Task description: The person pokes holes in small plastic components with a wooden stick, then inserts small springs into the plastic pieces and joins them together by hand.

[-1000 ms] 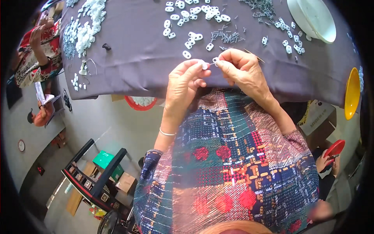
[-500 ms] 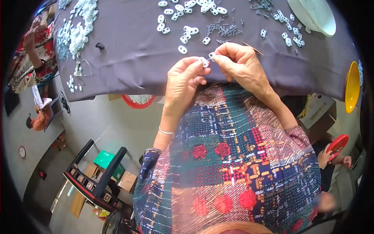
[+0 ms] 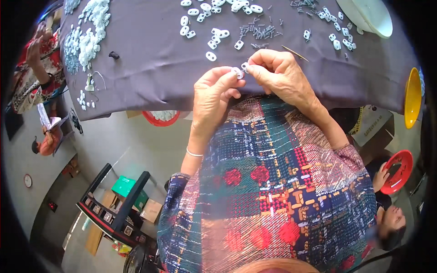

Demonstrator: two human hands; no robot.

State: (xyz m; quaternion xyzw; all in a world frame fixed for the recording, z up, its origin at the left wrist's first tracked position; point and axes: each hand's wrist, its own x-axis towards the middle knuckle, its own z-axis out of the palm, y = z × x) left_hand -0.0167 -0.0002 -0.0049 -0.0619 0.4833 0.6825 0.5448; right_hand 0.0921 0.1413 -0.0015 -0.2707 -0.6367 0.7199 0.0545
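Note:
My left hand (image 3: 205, 98) pinches a white oval two-holed plastic piece (image 3: 237, 73) between thumb and fingers, over the near edge of the cloth. Opposite it, my right hand (image 3: 287, 79) grips a smaller white holed plastic piece (image 3: 245, 67) at its fingertips. The two pieces sit close together; whether they are joined I cannot tell. Beyond my hands lie loose white oval pieces (image 3: 210, 56) and a scatter of small dark grey pins (image 3: 259, 32). A thin brown stick (image 3: 295, 53) rests just past my right hand. Farther right are several small white two-holed pieces (image 3: 337, 44).
A dark cloth (image 3: 150, 68) covers the table. Pale small parts (image 3: 93, 36) are heaped at the far left, a whitish bowl (image 3: 384, 27) stands far right, and a yellow bowl (image 3: 412, 98) is at the right edge. Below left sits a red-rimmed basin (image 3: 148, 119). Another person holds a red basin (image 3: 387, 187).
My right hand has brought its piece slightly left and down, closer to the left hand's piece; the dark pin seen between them no longer shows. The other person's red basin has turned and shifted.

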